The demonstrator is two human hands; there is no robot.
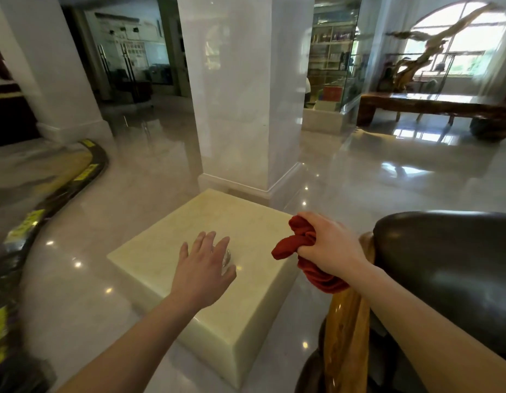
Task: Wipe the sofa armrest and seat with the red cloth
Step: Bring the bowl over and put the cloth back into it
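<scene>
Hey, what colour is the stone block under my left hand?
Pale creamy yellow with faint marbling; the stone block shows clearly in the head view.

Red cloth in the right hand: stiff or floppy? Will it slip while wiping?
Likely floppy: the red cloth bunches and droops from the right hand. Probably light, held in one fist. Loose folds hang out, so it may shift on the glossy armrest.

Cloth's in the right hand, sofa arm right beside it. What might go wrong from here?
The left hand hovers over a small glass object on the stone block; a careless sweep may knock it off. The red cloth is bunched in the right hand, so it may wipe the dark armrest with little contact.
</scene>
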